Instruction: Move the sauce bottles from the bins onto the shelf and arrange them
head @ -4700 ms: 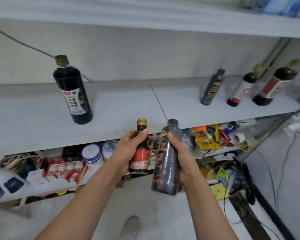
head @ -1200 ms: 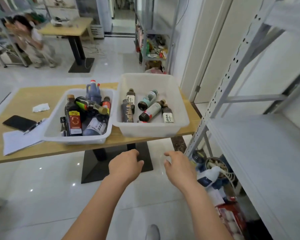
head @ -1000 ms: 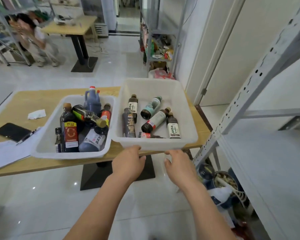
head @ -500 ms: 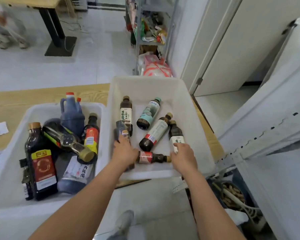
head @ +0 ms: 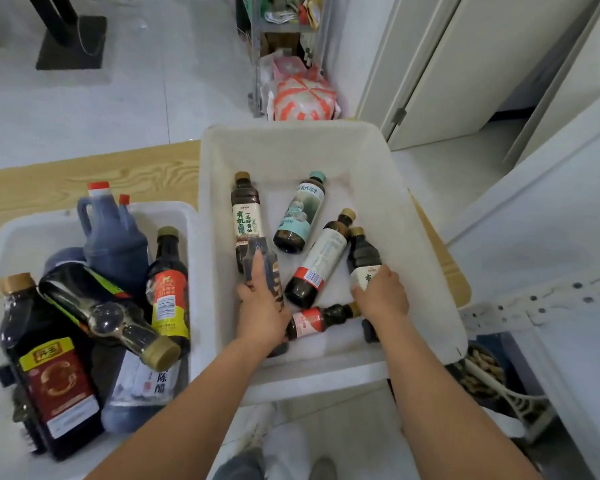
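The left hand (head: 262,306) is curled round a dark sleeved bottle (head: 261,263), its fingers wrapped over the body, at the near-left of the white bin (head: 291,143). The right hand (head: 381,294) clasps a dark bottle with a white label (head: 362,254) by its lower half at the bin's near-right, gold cap pointing toward the bin's far wall. Between the two hands, on the bin floor, lies a small red-labelled bottle (head: 312,322). Deeper in the bin lie a tall white-labelled bottle (head: 321,265), a teal-capped bottle (head: 300,216) and a cream-labelled bottle (head: 246,216). Just left of the bin sits a second bin (head: 0,244) crowded with larger bottles — a blue jug (head: 111,237) among them. Right of the bin stands the shelf (head: 551,220).
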